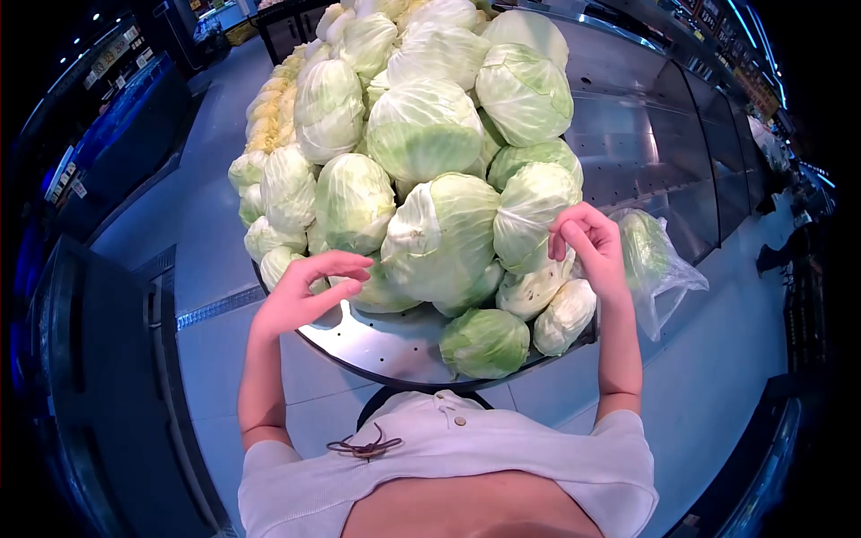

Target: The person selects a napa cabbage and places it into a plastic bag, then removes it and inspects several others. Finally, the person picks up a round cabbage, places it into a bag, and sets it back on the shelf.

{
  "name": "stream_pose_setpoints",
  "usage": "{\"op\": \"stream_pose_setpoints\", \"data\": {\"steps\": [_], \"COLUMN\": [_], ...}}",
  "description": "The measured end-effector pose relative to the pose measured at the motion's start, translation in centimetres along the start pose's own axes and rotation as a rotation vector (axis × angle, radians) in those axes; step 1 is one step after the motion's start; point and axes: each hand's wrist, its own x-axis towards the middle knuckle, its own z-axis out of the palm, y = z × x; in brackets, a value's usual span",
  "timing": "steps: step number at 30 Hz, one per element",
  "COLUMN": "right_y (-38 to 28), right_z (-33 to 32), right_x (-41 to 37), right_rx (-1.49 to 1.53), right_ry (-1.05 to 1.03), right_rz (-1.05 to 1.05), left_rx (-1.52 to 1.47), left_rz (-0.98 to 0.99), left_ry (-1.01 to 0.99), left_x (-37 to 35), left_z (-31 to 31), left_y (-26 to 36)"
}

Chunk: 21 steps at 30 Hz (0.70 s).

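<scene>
A tall heap of pale green cabbages (426,130) fills the middle of the view. My left hand (318,285) hovers at the heap's front left, thumb and fingers apart with nothing between them. On the right, my right hand (587,240) is raised before the cabbages with its fingers curled; no object shows in it. Between the hands lies a large cabbage (441,238) with a pale, folded outer leaf. A smaller, greener cabbage (485,343) rests low on the metal display's front edge (386,345).
A clear plastic bag (659,269) with a green vegetable inside hangs at the right of the display. Yellowish cabbages (272,112) line the heap's left side. Perforated metal shelving (637,134) stands at the right, a dark cabinet (108,377) at the left.
</scene>
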Motion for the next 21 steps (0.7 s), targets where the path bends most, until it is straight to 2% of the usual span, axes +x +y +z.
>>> {"op": "stream_pose_setpoints", "data": {"steps": [2, 5, 8, 11, 13, 14, 17, 18, 21], "right_y": [-0.4, -1.4, -0.7, 0.4, 0.9, 1.2, 2.9, 3.3, 3.8], "right_z": [0.9, 3.1, 2.4, 0.0, -1.7, -2.6, -4.4, -5.3, -6.9], "right_x": [2.2, 6.5, 10.8, 15.5, 18.5, 19.8, 23.5, 24.4, 25.9], "right_rx": [-0.116, -0.697, -1.222, -1.372, -1.367, -1.362, -1.225, -1.172, -1.072], "right_ry": [0.006, 0.097, 0.123, 0.203, 0.235, 0.252, 0.451, 0.459, 0.375], "right_rz": [-0.02, -0.27, -0.459, -0.507, -0.469, -0.45, -0.23, -0.075, 0.183], "left_rx": [-0.045, -0.15, -0.162, -0.052, 0.01, 0.162, 0.513, 0.611, 0.787], "left_rz": [0.053, 0.114, 0.198, 0.24, 0.323, 0.359, 0.528, 0.598, 0.37], "left_ry": [0.002, 0.04, 0.158, 0.274, 0.324, 0.36, 0.43, 0.445, 0.359], "left_x": [0.8, 3.6, 8.2, 14.1, 19.2, 21.4, 29.4, 31.6, 35.0], "left_z": [-2.5, -5.8, -8.4, -10.6, -11.7, -11.9, -11.6, -11.0, -8.4], "left_y": [0.2, 0.2, 0.3, 0.9, 1.1, 1.6, 1.9, 1.8, 3.8]}}
